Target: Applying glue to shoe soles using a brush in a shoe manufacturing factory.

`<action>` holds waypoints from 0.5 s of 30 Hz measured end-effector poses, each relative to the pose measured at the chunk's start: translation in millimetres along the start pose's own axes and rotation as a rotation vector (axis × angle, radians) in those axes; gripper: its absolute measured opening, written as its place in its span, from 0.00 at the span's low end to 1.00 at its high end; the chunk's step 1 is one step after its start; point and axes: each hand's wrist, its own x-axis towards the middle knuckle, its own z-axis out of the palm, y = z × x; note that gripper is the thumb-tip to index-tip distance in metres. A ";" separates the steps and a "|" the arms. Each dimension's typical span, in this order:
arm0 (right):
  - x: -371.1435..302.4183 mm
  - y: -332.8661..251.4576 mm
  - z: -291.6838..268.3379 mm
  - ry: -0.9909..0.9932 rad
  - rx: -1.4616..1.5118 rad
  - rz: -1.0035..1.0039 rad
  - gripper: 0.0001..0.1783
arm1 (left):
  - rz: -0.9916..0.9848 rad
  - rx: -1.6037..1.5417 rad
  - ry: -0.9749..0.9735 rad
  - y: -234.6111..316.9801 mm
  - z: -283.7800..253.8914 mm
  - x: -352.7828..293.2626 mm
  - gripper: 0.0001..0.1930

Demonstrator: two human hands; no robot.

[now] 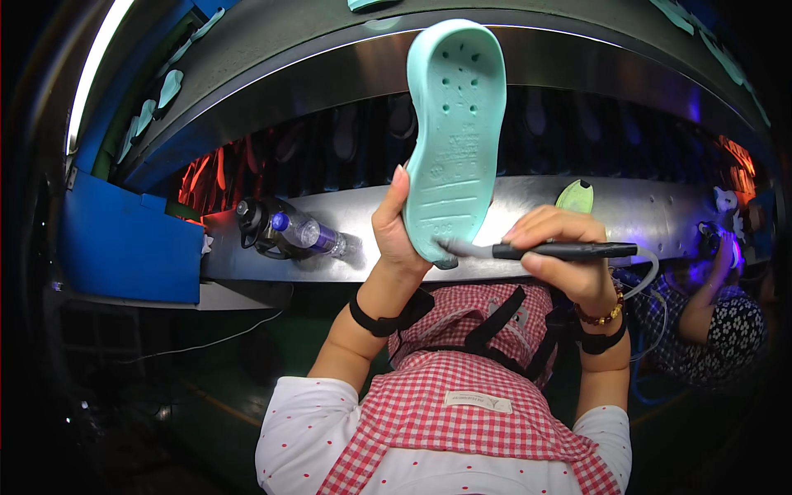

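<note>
A mint-green foam shoe sole point(455, 157) stands nearly upright in front of me, its broad end with small holes at the top. My left hand point(398, 235) is closed around its lower left edge, thumb up along the side. In my right hand point(571, 243), the fingers pinch a black-handled brush point(610, 249) from which a pale tube point(648, 280) trails. The brush's greyish tip meets the sole's narrow lower end. A dark patch point(445, 264) shows at that end; I cannot tell what it is.
A metal ledge point(528, 194) runs ahead, carrying a clear plastic bottle point(309, 233), a black bottle point(260, 227) and a yellow-green piece point(576, 197). Beyond it, a conveyor belt point(313, 29) holds more mint soles point(169, 88). A blue cabinet point(132, 235) stands left; another person point(718, 322) sits right.
</note>
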 end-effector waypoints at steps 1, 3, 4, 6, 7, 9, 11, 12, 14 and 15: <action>0.1 1.5 1.6 -0.023 -0.074 -0.033 0.10 | -0.008 -0.028 -0.018 3.1 2.8 1.4 0.31; -2.1 2.0 5.5 -0.094 -0.129 -0.087 0.11 | -0.043 -0.023 -0.030 5.7 -0.8 4.2 0.30; -2.5 1.3 7.8 -0.143 -0.110 -0.110 0.11 | -0.040 -0.019 -0.030 6.7 -0.3 4.5 0.30; -2.7 -3.4 0.5 -0.258 0.065 -0.093 0.10 | -0.162 -0.286 -0.138 8.0 3.5 5.1 0.30; -2.5 -10.1 -1.4 -0.195 0.001 -0.094 0.09 | -0.200 -0.286 -0.111 10.0 7.4 3.7 0.30; -1.4 -12.8 -1.4 -0.133 -0.061 -0.092 0.09 | -0.299 -0.204 -0.100 14.0 6.7 5.0 0.27; 0.4 -6.5 0.5 -0.264 -0.162 0.003 0.08 | -0.494 -0.076 -0.107 18.8 2.3 10.4 0.23; 0.5 -11.2 -2.3 -0.264 -0.162 0.009 0.08 | -0.539 -0.062 -0.120 17.8 4.6 7.6 0.22; 1.9 -21.9 -10.5 -0.532 -0.327 -0.002 0.08 | -0.565 0.116 -0.046 15.8 6.7 4.5 0.21; 1.8 -19.8 -14.0 -0.542 -0.342 -0.087 0.10 | -0.639 0.071 -0.078 16.4 3.2 4.9 0.21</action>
